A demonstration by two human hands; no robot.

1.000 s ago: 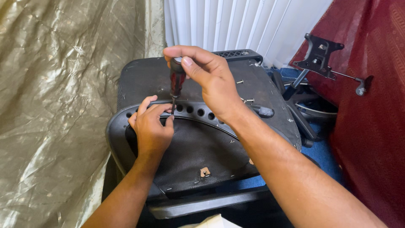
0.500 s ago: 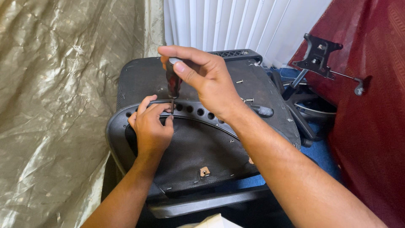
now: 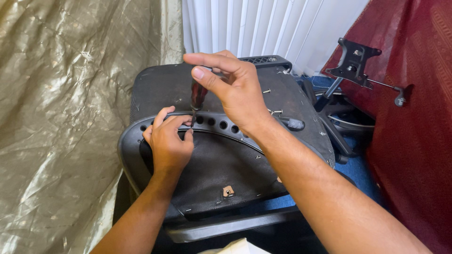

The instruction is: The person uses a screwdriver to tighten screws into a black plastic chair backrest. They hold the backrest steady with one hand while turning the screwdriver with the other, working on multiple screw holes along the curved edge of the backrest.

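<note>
black plastic and dark fabric make up the upturned chair seat [image 3: 221, 164] lying under both hands. one screwdriver [image 3: 197, 97] with a dark red handle stands nearly upright over the curved plastic rim [image 3: 221, 123], its tip at the left end of a row of round holes; four holes show clear to the right of the tip. the right hand [image 3: 235, 89] grips the handle from above, thumb and fingers [image 3: 207, 59] pinching the top of it. the left hand [image 3: 168, 143] rests on the rim just beside the tip, its fingers curled together and pressed around the spot where the tip meets the plastic; what they hold there, if anything, cannot be told.

one small tan square tag [image 3: 228, 191] sits on the fabric near the seat's lower edge. three loose screws [image 3: 266, 91] lie on the black panel behind the right hand, one apart and two close together. one black metal bracket with a lever [image 3: 360, 63] stands to the right, before a dark red cloth [image 3: 419, 141]. crinkled gold sheeting [image 3: 61, 117] fills the left side, and white vertical blinds [image 3: 254, 26] hang behind.
</note>
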